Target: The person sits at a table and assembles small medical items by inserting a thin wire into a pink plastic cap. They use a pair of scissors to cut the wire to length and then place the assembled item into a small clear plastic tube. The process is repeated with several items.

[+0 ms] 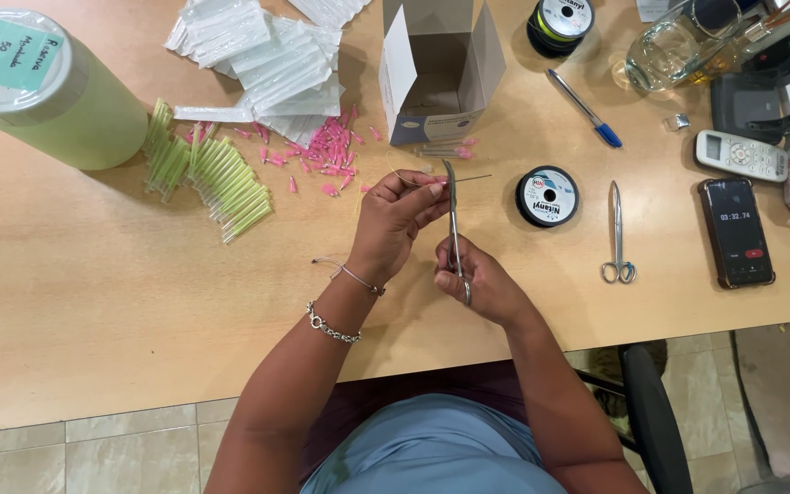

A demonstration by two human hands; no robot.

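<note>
My left hand [395, 220] pinches a thin needle [468, 178] with a pink hub and a loop of fine line between thumb and fingers, above the wooden table [93, 293]. My right hand [479, 282] grips slim metal forceps [453, 215], whose tips point up toward the needle at my left fingertips. A black spool of line [547, 196] lies just right of both hands. Pink caps [326, 155] are scattered behind my left hand.
Green tubes [208, 174] and clear wrappers [267, 59] lie at the back left beside a big green jar [48, 91]. An open cardboard box [439, 73] stands behind. Scissors [617, 233], a pen [585, 110], phone [735, 231], remote [741, 155] and glass jug [678, 46] are on the right.
</note>
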